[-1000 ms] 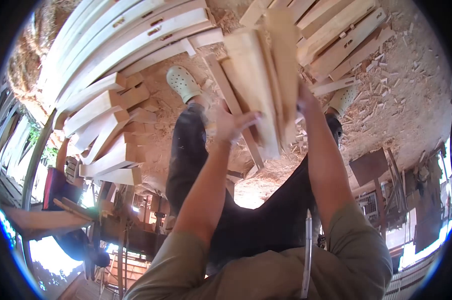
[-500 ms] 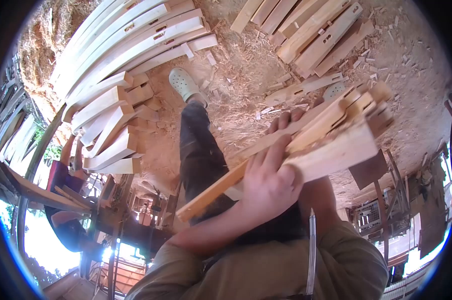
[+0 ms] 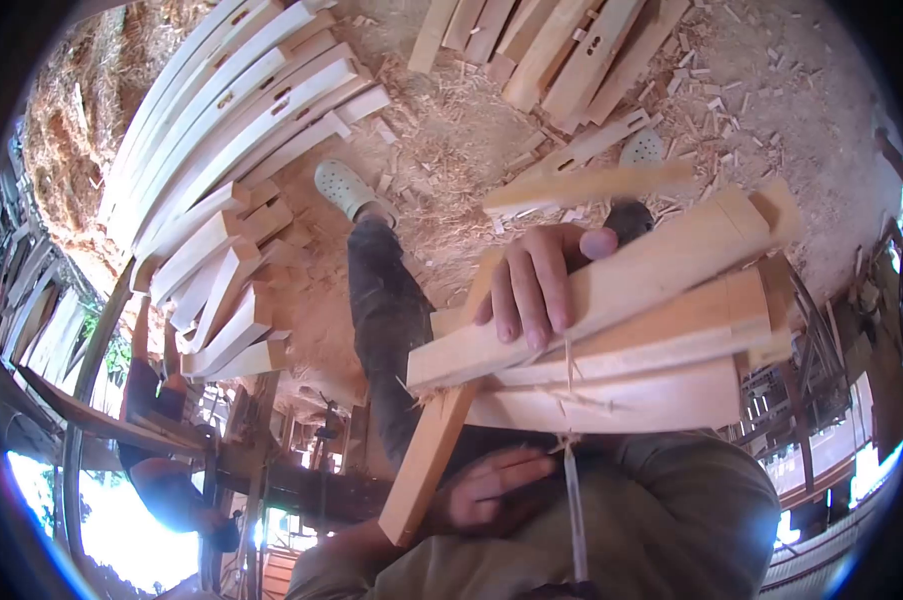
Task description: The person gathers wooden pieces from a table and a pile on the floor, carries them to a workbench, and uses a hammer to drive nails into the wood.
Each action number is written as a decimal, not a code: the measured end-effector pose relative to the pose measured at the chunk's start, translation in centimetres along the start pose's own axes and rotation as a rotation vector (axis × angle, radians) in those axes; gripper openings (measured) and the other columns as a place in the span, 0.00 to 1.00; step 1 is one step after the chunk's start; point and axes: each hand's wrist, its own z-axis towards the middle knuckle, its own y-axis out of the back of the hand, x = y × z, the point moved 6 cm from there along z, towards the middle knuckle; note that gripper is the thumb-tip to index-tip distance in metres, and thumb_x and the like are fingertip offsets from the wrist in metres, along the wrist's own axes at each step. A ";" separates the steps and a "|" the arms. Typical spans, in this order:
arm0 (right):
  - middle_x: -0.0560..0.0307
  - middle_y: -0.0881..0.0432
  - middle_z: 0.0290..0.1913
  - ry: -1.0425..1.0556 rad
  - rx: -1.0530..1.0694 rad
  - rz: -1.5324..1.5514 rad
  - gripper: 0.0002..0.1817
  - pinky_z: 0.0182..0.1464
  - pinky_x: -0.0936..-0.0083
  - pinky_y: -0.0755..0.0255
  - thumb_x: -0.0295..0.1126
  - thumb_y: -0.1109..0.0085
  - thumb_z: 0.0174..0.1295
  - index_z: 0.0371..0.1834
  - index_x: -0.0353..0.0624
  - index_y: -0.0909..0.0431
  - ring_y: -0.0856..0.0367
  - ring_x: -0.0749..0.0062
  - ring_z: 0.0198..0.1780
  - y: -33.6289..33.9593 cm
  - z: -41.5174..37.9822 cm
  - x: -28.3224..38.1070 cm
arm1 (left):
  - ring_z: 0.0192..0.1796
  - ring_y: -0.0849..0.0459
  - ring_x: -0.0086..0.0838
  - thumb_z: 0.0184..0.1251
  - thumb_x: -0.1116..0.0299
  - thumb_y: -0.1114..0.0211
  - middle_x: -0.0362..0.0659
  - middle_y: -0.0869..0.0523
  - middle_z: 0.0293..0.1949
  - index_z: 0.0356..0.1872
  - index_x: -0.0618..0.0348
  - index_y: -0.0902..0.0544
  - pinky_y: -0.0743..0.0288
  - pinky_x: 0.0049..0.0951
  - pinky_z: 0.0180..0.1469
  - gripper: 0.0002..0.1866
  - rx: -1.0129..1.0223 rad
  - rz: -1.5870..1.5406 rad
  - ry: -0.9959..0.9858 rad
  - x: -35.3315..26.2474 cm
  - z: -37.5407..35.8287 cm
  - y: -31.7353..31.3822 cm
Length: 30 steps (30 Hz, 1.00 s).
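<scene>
"Left hand point(image 3: 493, 490) has come off the wood, hasn't it? Half a second ago it was wrapped over those boards."

"Yes, and it's dropped to the shirt point(image 3: 431, 565) front, fingers stretched out and a little loose, holding nothing. It's smeared, so I can't swear whether it touches the cloth."

"And the right hand point(image 3: 536, 285)?"

"Curled over the far edge of the top board point(image 3: 671, 265), four fingers pressed down on its face. The rest of the grip is hidden behind."

"What's under that?"

"A middle board point(image 3: 661, 325), then a wide lower board point(image 3: 641, 395), all fanned across the lap. One narrow strip point(image 3: 426, 470) crosses underneath and slants down near the left wrist."

"I see a blurred piece point(image 3: 591, 187) beyond the right hand, near the right clog point(image 3: 641, 148)."

"It wasn't there before. Past it there's a slotted piece point(image 3: 581, 153) on the shavings-strewn ground point(image 3: 451, 150)."

"And the stacks?"

"Long planks point(image 3: 241, 105) at upper left, shorter blocks point(image 3: 211, 270) just below them, more slotted timbers point(image 3: 571, 50) up top."
</scene>
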 end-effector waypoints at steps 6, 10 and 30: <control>0.40 0.13 0.46 -0.069 0.077 0.048 0.47 0.77 0.55 0.50 0.74 0.65 0.65 0.46 0.37 0.12 0.21 0.48 0.61 -3.9 0.7 1.0 | 0.56 0.18 0.39 0.66 0.65 0.33 0.53 0.19 0.57 0.58 0.65 0.24 0.24 0.37 0.58 0.23 -0.417 -0.998 1.363 2.1 -8.8 5.8; 0.41 0.13 0.46 -0.070 0.047 0.041 0.47 0.77 0.53 0.50 0.74 0.65 0.65 0.44 0.37 0.12 0.21 0.48 0.61 -3.4 -0.5 1.8 | 0.57 0.21 0.29 0.55 0.57 0.22 0.50 0.22 0.60 0.62 0.65 0.26 0.25 0.37 0.57 0.36 -0.074 -1.169 1.137 -0.1 -3.5 5.0; 0.41 0.19 0.53 0.010 -0.600 -0.023 0.43 0.73 0.48 0.42 0.71 0.58 0.65 0.61 0.38 0.28 0.24 0.48 0.62 -6.5 -2.7 8.2 | 0.64 0.37 0.48 0.38 0.71 0.32 0.52 0.32 0.61 0.35 0.63 0.23 0.43 0.51 0.69 0.18 0.470 0.596 0.579 2.3 15.1 6.5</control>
